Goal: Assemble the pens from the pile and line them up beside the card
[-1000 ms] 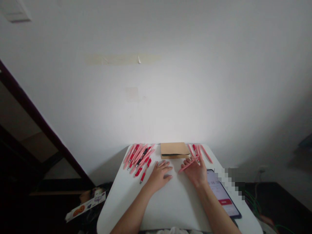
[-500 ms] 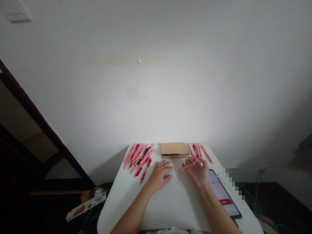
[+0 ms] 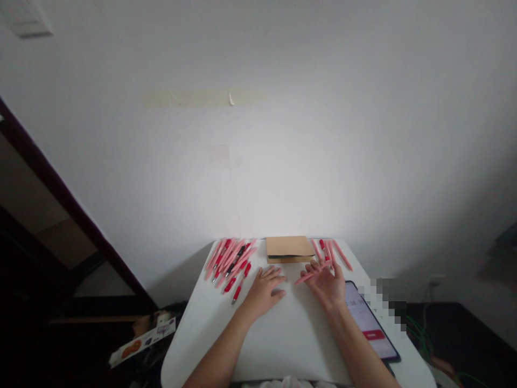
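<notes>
My left hand (image 3: 264, 291) lies palm down on the white table (image 3: 283, 345), fingers stretched out and holding nothing. To its left is a pile of pink, red and black pens (image 3: 230, 261), with a red pen (image 3: 241, 284) lying nearest to it. My right hand (image 3: 327, 285) is turned palm up, with a pink pen (image 3: 313, 273) held slantwise across its fingers. Just beyond the right hand lie several more pens (image 3: 342, 255), pink ones and a red one. Between the two hands, farther back, sits a brown cardboard-coloured notebook (image 3: 290, 248), its cover slightly raised.
A phone (image 3: 371, 323) with a lit screen lies by my right forearm at the table's right side. The white wall (image 3: 258, 161) rises directly behind the table. On the left below stands a white printed box (image 3: 143, 342); green cables (image 3: 420, 334) are at the lower right.
In my right hand the pink pen has shifted across the fingers and more of its length shows. My left hand stays in place.
</notes>
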Demonstrator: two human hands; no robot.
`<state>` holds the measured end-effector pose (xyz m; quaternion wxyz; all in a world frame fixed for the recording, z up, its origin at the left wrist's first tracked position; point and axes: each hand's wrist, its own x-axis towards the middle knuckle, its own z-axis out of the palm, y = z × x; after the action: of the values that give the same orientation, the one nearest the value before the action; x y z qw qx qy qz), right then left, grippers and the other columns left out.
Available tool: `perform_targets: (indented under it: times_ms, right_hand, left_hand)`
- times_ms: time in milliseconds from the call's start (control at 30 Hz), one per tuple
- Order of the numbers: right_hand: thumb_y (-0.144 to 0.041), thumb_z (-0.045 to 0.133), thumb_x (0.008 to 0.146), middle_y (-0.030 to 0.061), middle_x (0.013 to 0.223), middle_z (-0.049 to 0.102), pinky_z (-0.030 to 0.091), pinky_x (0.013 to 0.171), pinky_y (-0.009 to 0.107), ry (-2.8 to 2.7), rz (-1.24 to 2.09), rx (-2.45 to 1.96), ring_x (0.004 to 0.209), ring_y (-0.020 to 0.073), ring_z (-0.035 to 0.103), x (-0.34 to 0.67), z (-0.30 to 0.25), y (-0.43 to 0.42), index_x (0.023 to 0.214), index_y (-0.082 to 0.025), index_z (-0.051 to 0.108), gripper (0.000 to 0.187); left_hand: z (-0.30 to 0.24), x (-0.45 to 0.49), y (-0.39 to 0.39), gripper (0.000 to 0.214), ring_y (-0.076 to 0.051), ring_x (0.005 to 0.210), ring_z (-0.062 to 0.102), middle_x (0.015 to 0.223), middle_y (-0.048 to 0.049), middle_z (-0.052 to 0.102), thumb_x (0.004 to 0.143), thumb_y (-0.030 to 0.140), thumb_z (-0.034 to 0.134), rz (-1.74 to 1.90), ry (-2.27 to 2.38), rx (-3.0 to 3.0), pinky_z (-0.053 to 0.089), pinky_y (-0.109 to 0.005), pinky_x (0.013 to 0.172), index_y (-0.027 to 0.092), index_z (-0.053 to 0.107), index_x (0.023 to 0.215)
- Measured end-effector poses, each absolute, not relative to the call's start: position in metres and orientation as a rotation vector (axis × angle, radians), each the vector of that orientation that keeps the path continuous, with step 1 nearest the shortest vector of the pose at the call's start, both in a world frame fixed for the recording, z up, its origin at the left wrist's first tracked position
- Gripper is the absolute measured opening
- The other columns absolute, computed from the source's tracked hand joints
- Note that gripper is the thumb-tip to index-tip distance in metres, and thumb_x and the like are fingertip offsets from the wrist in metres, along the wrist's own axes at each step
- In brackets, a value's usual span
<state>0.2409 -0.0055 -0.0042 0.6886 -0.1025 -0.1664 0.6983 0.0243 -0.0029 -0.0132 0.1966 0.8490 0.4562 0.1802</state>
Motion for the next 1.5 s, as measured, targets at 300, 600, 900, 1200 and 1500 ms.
perform_targets:
  times_ms: [300,600,900,1200,1500]
  right_hand:
    - [-0.039,0.065,0.077,-0.0078,0.058,0.043,0.048,0.064,0.032,-0.321,1.575,-0.212,0.058,0.0112,0.047,0.2427,-0.0082,-0.0021,0.067,-0.024,0.052,0.022]
    - [-0.04,0.066,0.078,-0.0079,0.058,0.043,0.049,0.064,0.033,-0.316,1.561,-0.211,0.059,0.0119,0.048,0.2422,-0.0105,-0.0033,0.072,-0.025,0.054,0.02]
    - [-0.034,0.067,0.071,-0.0087,0.055,0.041,0.048,0.064,0.033,-0.291,1.55,-0.224,0.056,0.0113,0.045,0.2423,-0.0077,-0.0027,0.064,-0.024,0.048,0.023]
    - [-0.039,0.064,0.077,-0.0081,0.056,0.041,0.045,0.064,0.033,-0.351,1.51,-0.268,0.056,0.0121,0.045,0.241,-0.006,-0.0045,0.067,-0.025,0.05,0.022]
    - [-0.037,0.065,0.077,-0.0084,0.057,0.04,0.044,0.064,0.031,-0.33,1.474,-0.203,0.057,0.0109,0.043,0.2415,-0.009,-0.0019,0.067,-0.024,0.051,0.021]
  left_hand:
    - [-0.0131,0.0239,-0.0034,0.043,-0.025,0.146,0.034,0.152,-0.0042,0.047,0.088,0.03,0.064,0.502,1.28,2.375,0.014,-0.057,0.123,0.031,0.06,0.13]
    - [-0.0123,0.0242,-0.0036,0.043,-0.025,0.146,0.034,0.152,-0.0044,0.046,0.088,0.031,0.064,0.486,1.285,2.361,0.014,-0.057,0.123,0.031,0.06,0.13]
    - [-0.0109,0.024,-0.0031,0.042,-0.025,0.146,0.034,0.152,-0.0043,0.047,0.088,0.031,0.063,0.487,1.282,2.37,0.015,-0.057,0.123,0.031,0.06,0.13]
    - [-0.0094,0.0241,-0.0048,0.042,-0.025,0.146,0.034,0.151,-0.0044,0.047,0.087,0.031,0.064,0.504,1.279,2.353,0.014,-0.057,0.123,0.031,0.061,0.129]
    - [-0.0123,0.0234,-0.0043,0.042,-0.026,0.144,0.037,0.15,-0.0053,0.049,0.086,0.029,0.066,0.543,1.287,2.372,0.016,-0.057,0.123,0.029,0.062,0.128]
